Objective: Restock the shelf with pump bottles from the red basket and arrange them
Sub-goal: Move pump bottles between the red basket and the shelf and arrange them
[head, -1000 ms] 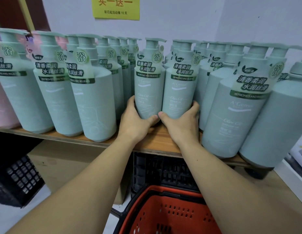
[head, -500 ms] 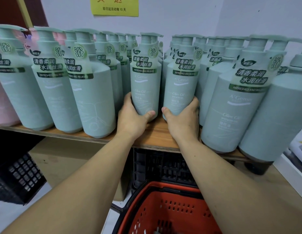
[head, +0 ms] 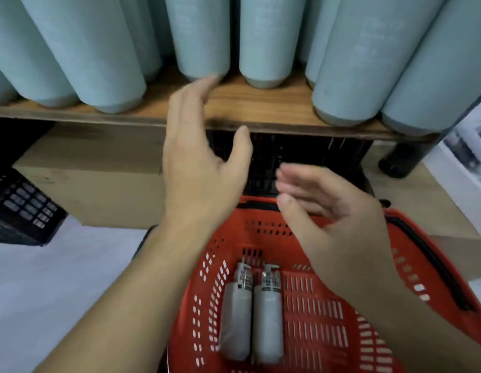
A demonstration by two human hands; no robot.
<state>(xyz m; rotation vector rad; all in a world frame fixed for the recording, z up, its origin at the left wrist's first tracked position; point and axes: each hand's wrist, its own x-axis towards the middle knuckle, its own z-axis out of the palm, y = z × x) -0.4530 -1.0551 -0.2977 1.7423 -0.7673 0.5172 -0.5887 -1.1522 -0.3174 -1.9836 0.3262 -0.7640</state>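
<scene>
Below both hands, two pump bottles (head: 250, 313) lie side by side in the red basket (head: 328, 332); the left hand (head: 204, 168) and right hand (head: 331, 211) hang empty and spread, likely reaching for them, the shelf (head: 261, 106) beyond the fingertips

Two bottles (head: 251, 310) (side by side) in basket (head: 328, 327) below shelf (head: 261, 109)

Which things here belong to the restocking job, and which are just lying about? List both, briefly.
Part of the job:
- red basket
- two pump bottles lying in it
- wooden shelf
- green bottles standing on the shelf
- left hand and right hand, both empty

Just lying about:
- black crate
- cardboard box
</scene>
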